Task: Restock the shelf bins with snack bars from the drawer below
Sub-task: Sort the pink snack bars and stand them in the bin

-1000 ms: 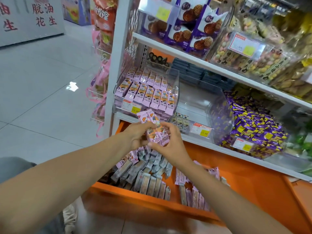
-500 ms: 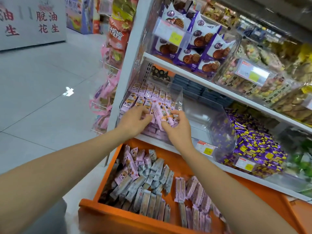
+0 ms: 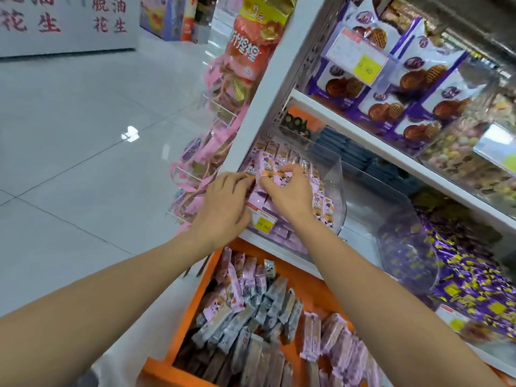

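Note:
Both hands are inside the clear shelf bin (image 3: 336, 188) at the shelf's left end. My left hand (image 3: 223, 205) and my right hand (image 3: 287, 191) together pinch a small bunch of pink snack bars (image 3: 264, 166) and hold it on top of the rows of like bars in the bin. Below the shelf, the orange drawer (image 3: 190, 311) stands pulled out. It holds several pink and grey snack bars (image 3: 251, 317) in loose rows.
A clear bin (image 3: 396, 219) to the right looks nearly bare, and beyond it lies a bin of purple-and-yellow candies (image 3: 472, 277). The upper shelf carries purple waffle-cookie packs (image 3: 402, 88). Pink bags hang on a rack (image 3: 209, 152) at the shelf's left; grey tiled floor (image 3: 69, 163) lies beyond.
Both hands rose from above the drawer with the bunch of bars and moved it into the left shelf bin. The view swung upward and closer to the shelf.

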Action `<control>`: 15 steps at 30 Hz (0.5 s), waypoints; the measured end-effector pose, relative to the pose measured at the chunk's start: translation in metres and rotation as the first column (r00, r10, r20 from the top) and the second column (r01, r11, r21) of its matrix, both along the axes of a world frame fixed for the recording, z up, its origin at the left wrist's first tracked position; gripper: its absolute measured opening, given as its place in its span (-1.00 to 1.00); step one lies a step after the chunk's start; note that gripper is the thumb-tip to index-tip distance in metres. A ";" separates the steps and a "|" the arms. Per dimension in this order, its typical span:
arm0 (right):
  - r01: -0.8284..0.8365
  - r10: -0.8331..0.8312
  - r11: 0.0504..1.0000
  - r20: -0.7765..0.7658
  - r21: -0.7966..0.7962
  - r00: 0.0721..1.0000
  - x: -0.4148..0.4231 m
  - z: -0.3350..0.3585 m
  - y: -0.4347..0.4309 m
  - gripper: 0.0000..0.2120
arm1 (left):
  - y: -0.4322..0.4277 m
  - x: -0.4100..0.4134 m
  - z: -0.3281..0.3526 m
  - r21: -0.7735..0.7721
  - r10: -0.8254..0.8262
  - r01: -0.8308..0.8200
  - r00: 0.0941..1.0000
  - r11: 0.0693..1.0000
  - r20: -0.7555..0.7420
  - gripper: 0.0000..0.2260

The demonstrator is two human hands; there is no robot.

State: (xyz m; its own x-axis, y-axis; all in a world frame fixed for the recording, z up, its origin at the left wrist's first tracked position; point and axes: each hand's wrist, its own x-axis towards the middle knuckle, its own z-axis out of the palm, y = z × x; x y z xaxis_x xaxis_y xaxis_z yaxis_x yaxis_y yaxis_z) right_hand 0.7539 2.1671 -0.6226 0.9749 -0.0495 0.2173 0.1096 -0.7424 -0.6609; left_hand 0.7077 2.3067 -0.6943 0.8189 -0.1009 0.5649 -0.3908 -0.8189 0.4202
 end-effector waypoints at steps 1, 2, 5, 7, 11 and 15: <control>-0.017 0.017 1.000 -0.013 -0.006 1.000 0.002 -0.001 0.004 -0.52 | 0.001 0.000 0.000 -0.041 -0.009 0.010 1.000 0.999 0.008 -0.49; -0.031 0.031 1.000 -0.023 -0.001 0.999 0.002 -0.002 0.006 -0.46 | 0.002 0.000 0.001 -0.094 -0.016 0.016 1.000 0.995 0.004 -0.50; -0.061 0.062 0.998 -0.032 0.007 0.998 0.004 -0.003 0.011 -0.39 | 0.003 -0.002 0.007 -0.241 -0.029 0.026 1.000 0.970 -0.009 -0.48; -0.095 0.095 0.995 -0.039 -0.005 0.995 0.005 -0.004 0.012 -0.42 | 0.003 -0.004 0.009 -0.272 -0.031 0.030 1.000 0.962 0.002 -0.42; -0.152 0.152 0.988 -0.082 -0.004 0.985 0.006 -0.004 0.010 -0.51 | 0.002 -0.004 0.009 -0.160 0.016 -0.018 1.000 0.987 -0.014 -0.47; -0.217 0.214 0.976 -0.088 -0.030 0.973 0.001 -0.001 -0.001 -0.43 | 0.004 -0.003 0.007 -0.075 0.052 -0.055 0.998 0.996 -0.042 -0.49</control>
State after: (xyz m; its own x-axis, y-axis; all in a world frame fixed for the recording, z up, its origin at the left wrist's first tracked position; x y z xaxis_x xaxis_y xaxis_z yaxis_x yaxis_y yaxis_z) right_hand 0.7553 2.1664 -0.6240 0.9765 0.1705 0.1318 0.2151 -0.7330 -0.6453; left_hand 0.7044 2.3104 -0.6871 0.8442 -0.0144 0.5358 -0.3288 -0.8034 0.4965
